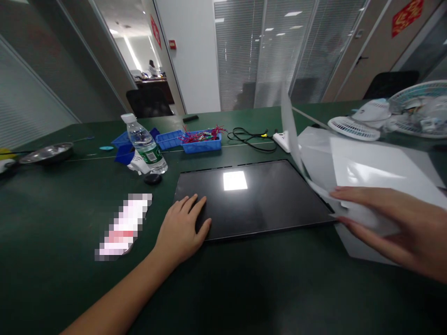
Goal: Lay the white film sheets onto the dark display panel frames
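Observation:
A flat black display panel lies on the dark green table, its glossy face up and reflecting a bright square of light. My left hand rests on its left edge near the front corner, fingers spread and holding nothing. At the panel's right edge, my right hand pinches a thin whitish translucent sheet between thumb and fingers. The sheet stands up and curves along the panel's right side. Under and beyond my right hand lie more white, shiny sheets.
Behind the panel are a blue tray of red wires, a black cable and a white power strip. A water bottle, a black mouse and a blurred-out phone-like object are leftward. White fan parts stand far right.

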Action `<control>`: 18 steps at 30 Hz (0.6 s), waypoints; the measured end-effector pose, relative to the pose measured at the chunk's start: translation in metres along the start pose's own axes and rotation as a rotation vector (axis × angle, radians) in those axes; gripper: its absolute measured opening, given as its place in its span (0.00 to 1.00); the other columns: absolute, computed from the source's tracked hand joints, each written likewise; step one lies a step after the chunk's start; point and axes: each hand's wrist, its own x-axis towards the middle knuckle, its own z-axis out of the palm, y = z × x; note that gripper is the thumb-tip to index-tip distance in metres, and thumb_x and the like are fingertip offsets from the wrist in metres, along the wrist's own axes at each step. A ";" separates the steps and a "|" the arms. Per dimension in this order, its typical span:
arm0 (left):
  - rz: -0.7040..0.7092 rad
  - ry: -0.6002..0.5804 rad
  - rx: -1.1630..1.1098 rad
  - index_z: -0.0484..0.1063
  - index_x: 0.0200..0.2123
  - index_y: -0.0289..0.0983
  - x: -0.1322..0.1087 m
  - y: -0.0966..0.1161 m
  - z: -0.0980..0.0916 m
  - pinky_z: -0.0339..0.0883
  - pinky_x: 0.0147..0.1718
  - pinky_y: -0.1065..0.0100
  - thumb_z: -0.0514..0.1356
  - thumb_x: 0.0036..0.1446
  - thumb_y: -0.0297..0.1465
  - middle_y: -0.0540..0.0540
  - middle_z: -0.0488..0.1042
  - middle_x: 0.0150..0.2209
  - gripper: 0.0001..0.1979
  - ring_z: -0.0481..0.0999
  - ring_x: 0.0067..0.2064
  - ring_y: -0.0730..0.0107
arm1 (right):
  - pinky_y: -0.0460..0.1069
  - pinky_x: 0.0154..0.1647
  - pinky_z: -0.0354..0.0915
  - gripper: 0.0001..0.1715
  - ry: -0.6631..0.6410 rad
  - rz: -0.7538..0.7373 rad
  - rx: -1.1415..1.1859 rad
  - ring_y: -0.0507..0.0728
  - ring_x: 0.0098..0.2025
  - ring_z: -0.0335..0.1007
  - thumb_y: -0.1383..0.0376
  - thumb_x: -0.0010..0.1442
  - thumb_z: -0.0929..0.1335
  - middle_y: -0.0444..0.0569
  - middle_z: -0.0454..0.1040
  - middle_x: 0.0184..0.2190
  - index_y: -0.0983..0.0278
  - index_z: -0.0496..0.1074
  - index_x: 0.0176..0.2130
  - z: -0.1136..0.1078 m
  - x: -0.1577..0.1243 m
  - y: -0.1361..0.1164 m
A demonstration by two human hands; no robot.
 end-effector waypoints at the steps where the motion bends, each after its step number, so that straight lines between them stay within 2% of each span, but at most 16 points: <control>1: -0.043 0.005 -0.013 0.68 0.74 0.37 0.000 -0.001 0.000 0.58 0.72 0.31 0.52 0.76 0.44 0.32 0.69 0.73 0.30 0.68 0.74 0.40 | 0.73 0.50 0.82 0.40 0.011 -0.137 0.001 0.74 0.56 0.81 0.50 0.67 0.71 0.45 0.80 0.62 0.34 0.63 0.75 0.003 0.017 -0.016; 3: -0.153 0.028 -0.052 0.68 0.73 0.36 -0.001 -0.004 0.001 0.51 0.72 0.22 0.48 0.78 0.44 0.31 0.69 0.73 0.30 0.65 0.76 0.35 | 0.69 0.52 0.82 0.38 -0.029 -0.352 0.064 0.69 0.56 0.82 0.57 0.69 0.70 0.47 0.81 0.60 0.41 0.67 0.74 0.013 0.048 -0.031; 5: -0.244 0.069 -0.150 0.67 0.73 0.35 -0.002 -0.009 0.000 0.50 0.71 0.20 0.44 0.79 0.45 0.30 0.68 0.74 0.31 0.64 0.76 0.35 | 0.66 0.59 0.79 0.36 -0.122 -0.482 0.127 0.66 0.60 0.81 0.63 0.68 0.70 0.48 0.81 0.61 0.48 0.72 0.72 0.027 0.070 -0.030; 8: -0.307 0.157 -0.404 0.64 0.74 0.33 -0.004 -0.018 -0.002 0.58 0.73 0.34 0.40 0.79 0.49 0.29 0.67 0.74 0.35 0.67 0.75 0.43 | 0.65 0.67 0.73 0.35 -0.204 -0.597 0.155 0.65 0.64 0.77 0.67 0.64 0.70 0.50 0.80 0.63 0.55 0.76 0.68 0.049 0.082 -0.018; 11: -0.332 0.206 -0.616 0.64 0.73 0.33 -0.005 -0.026 -0.003 0.64 0.71 0.41 0.41 0.78 0.53 0.30 0.69 0.72 0.38 0.70 0.73 0.46 | 0.62 0.69 0.71 0.37 -0.187 -0.660 0.176 0.64 0.66 0.76 0.67 0.61 0.70 0.52 0.79 0.64 0.58 0.75 0.68 0.070 0.078 -0.008; 13: -0.349 0.194 -0.685 0.66 0.73 0.35 -0.005 -0.031 -0.002 0.64 0.71 0.41 0.43 0.77 0.55 0.31 0.70 0.72 0.38 0.71 0.72 0.46 | 0.61 0.69 0.71 0.36 -0.159 -0.680 0.209 0.63 0.66 0.76 0.67 0.61 0.70 0.53 0.79 0.64 0.59 0.75 0.68 0.079 0.073 -0.004; 15: -0.344 0.159 -0.692 0.67 0.72 0.37 -0.004 -0.036 -0.001 0.62 0.72 0.41 0.52 0.73 0.56 0.33 0.70 0.72 0.37 0.70 0.73 0.44 | 0.61 0.71 0.68 0.36 -0.130 -0.698 0.234 0.63 0.67 0.75 0.66 0.60 0.70 0.53 0.79 0.64 0.59 0.75 0.67 0.085 0.070 0.000; 18: -0.283 0.098 -0.660 0.68 0.72 0.40 0.000 -0.046 -0.001 0.60 0.74 0.43 0.63 0.66 0.52 0.36 0.68 0.74 0.38 0.67 0.75 0.44 | 0.64 0.76 0.59 0.37 -0.079 -0.717 0.233 0.65 0.70 0.71 0.64 0.59 0.70 0.53 0.79 0.64 0.60 0.74 0.66 0.084 0.071 0.004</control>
